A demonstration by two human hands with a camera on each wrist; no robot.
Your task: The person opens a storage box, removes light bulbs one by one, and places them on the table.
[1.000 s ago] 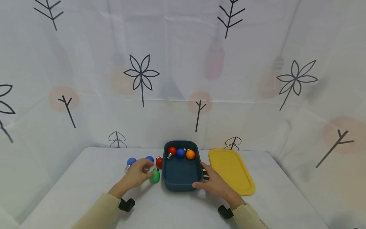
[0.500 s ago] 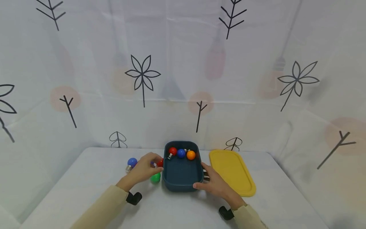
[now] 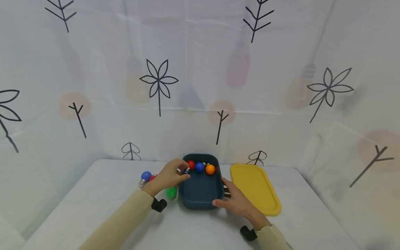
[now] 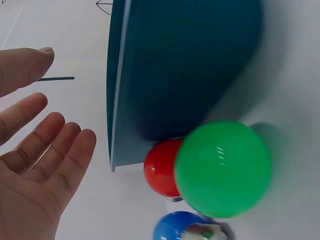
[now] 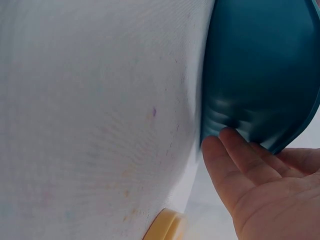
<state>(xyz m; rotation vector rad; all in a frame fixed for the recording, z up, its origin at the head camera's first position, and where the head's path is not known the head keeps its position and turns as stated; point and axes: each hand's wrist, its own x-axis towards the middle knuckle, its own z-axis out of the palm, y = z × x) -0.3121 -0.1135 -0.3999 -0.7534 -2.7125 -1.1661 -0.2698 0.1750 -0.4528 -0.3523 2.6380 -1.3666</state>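
My left hand reaches over the left rim of a dark teal box. In the left wrist view its fingers are spread, the thumb apart, with no object between them. Inside the box, along the far end, lie a red bulb, a blue bulb and an orange bulb. Beside the box, under my left wrist, are a green bulb, a red bulb and a blue bulb with a silver base. My right hand touches the box's right wall with nearly straight fingers, thumb by the front right corner.
A yellow lid lies flat to the right of the box on the white table. To the left, another red bulb shows partly behind my hand, beside a blue bulb. A patterned cloth hangs behind.
My left hand has moved right and away from me, from beside the green bulb to over the box's left rim. The right hand stays at the box.
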